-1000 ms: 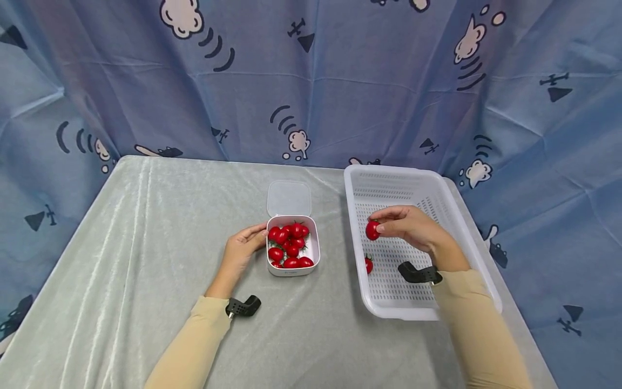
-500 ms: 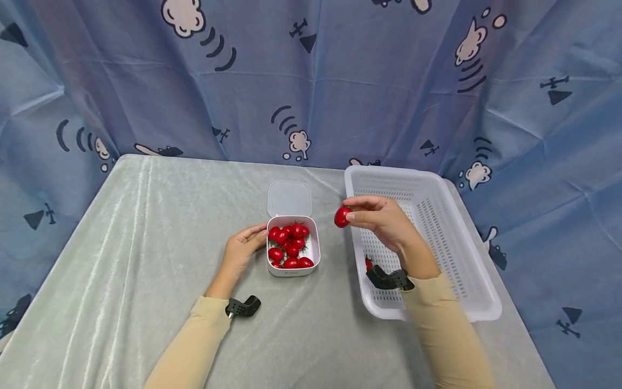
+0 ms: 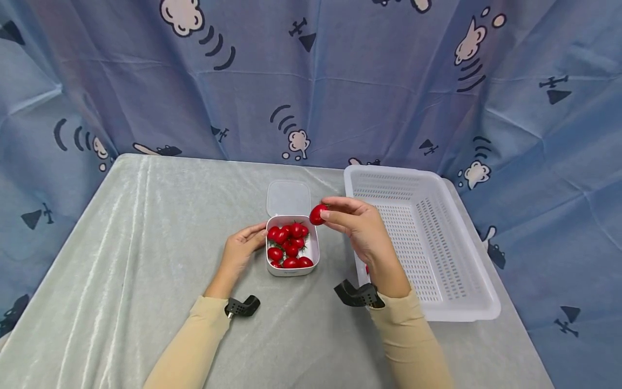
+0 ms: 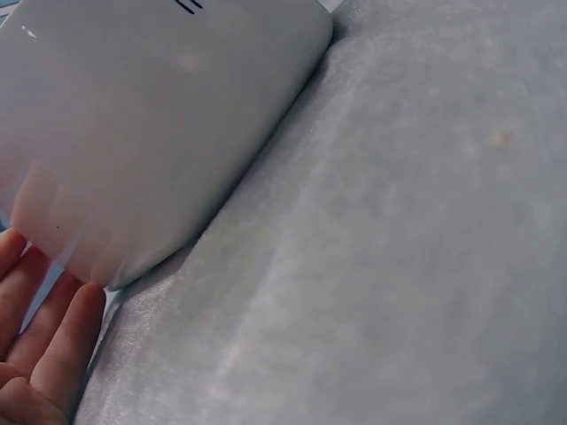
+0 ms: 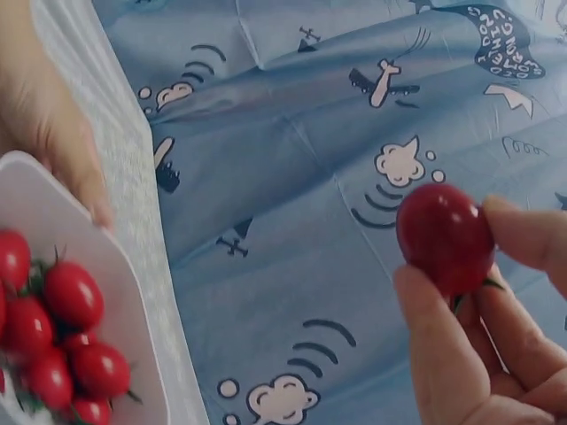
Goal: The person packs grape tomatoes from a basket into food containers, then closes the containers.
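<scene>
A cherry tomato (image 3: 318, 214) is pinched between the thumb and fingers of my right hand (image 3: 362, 227), just off the upper right rim of a small white box (image 3: 317, 249). The right wrist view shows this cherry tomato (image 5: 446, 237) close up, with green at its stem end. Inside the box lie several red cherry tomatoes (image 3: 290, 263) with green stems. My left hand (image 3: 239, 251) rests its extended fingers against the box's left side. In the left wrist view those fingers (image 4: 75, 332) touch the white wall (image 4: 168, 133) near its bottom corner.
Behind the box lies its flat, translucent lid (image 3: 289, 198). A large white perforated basket (image 3: 466, 232) stands on the right; a bit of red shows at its left wall, mostly hidden by my right wrist. The pale cloth-covered table (image 3: 170, 216) meets a patterned blue curtain (image 3: 389, 108).
My right hand has carried the cherry tomato leftward from above the basket to the box's upper right rim. My left hand stays at the box.
</scene>
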Demonstrator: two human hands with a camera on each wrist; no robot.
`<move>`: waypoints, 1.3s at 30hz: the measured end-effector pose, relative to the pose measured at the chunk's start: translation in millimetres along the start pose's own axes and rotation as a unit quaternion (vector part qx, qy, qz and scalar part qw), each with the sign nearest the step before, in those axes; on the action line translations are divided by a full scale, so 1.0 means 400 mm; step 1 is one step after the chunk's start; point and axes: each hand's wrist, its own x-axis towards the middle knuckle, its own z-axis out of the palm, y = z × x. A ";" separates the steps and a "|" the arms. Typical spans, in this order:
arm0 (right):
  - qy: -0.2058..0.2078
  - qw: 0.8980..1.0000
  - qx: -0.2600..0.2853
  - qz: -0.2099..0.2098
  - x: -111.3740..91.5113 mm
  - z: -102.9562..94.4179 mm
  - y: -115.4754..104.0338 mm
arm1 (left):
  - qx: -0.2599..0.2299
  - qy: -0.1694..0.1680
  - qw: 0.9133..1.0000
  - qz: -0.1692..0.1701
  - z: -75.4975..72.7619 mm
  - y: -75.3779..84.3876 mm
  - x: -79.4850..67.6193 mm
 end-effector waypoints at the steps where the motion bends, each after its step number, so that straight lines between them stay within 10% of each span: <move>1: 0.006 1.000 0.004 -0.002 -0.002 0.008 0.004 | 0.000 0.000 1.000 0.001 0.000 0.000 0.000; 17: 0.085 0.996 0.009 0.006 0.005 0.085 0.116 | 0.002 -0.002 1.000 -0.007 0.002 0.003 -0.002; 39: 0.084 0.980 -0.177 0.027 0.049 0.103 0.256 | 0.010 -0.003 1.000 -0.008 0.002 0.003 -0.003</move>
